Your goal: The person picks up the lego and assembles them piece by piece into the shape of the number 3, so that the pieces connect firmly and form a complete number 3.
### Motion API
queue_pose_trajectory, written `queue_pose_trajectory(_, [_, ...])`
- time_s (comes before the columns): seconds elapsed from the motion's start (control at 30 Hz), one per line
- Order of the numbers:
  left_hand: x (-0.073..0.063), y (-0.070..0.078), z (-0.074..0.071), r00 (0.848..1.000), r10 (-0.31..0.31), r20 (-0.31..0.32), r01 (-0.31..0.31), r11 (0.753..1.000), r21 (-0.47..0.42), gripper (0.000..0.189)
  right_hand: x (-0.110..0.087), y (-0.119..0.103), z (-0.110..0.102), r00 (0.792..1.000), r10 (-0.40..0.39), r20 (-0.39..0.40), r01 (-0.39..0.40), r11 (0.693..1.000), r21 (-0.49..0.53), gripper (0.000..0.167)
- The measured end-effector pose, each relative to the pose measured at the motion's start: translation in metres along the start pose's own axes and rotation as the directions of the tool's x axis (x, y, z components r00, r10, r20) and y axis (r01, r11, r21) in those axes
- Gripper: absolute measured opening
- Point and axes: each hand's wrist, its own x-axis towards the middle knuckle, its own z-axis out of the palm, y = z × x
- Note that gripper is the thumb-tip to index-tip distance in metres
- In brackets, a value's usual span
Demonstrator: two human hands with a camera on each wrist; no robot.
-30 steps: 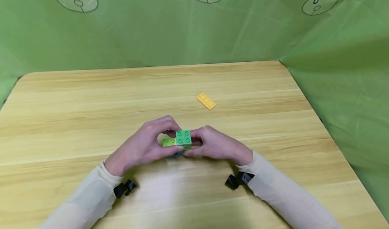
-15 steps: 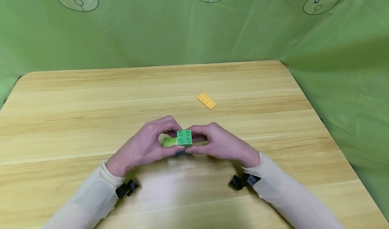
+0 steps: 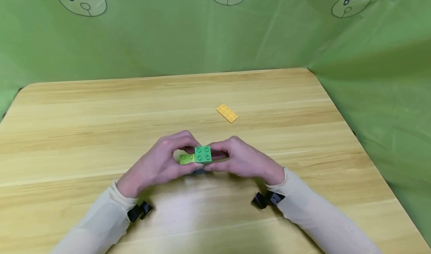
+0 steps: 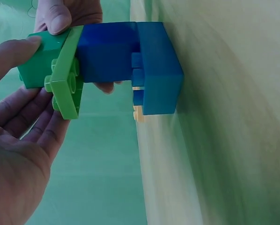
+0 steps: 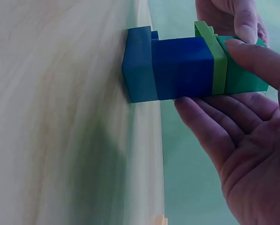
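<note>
A stack of toy building bricks stands upright between the two hands. On top is a green brick, and beneath it a light green plate juts out to the left. Lower come a dark blue brick and a longer teal-blue brick at the base, close to the tabletop. My left hand pinches the green brick between thumb and fingers. From the other side my right hand grips the stack, its thumb on the green brick and its fingers behind. In the head view the hands hide most of the lower bricks.
A flat yellow-orange studded plate lies on the wooden table beyond the hands. Green cloth with printed figures hangs behind the table and along its right side. Black wrist devices sit under both sleeves.
My right hand has shifted slightly to the right, its fingers spread a little wider around the stack. My left hand and the bricks stay in nearly the same place.
</note>
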Motion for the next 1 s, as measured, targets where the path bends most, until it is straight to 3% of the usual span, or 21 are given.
queue_pose_trajectory(0.53, [-0.0005, -0.0032, 0.0015, 1.000, 0.012, -0.005, -0.012, 1.000, -0.010, 0.025, -0.0008, -0.0021, 0.0009, 1.000, 0.001, -0.010, -0.003, 0.993, -0.121, 0.025])
queue_pose_trajectory(1.0, [-0.0032, -0.0072, 0.0039, 0.999, 0.021, -0.036, -0.021, 1.000, -0.002, 0.028, -0.0007, -0.0035, 0.0026, 1.000, 0.025, -0.013, -0.027, 0.991, -0.129, 0.024])
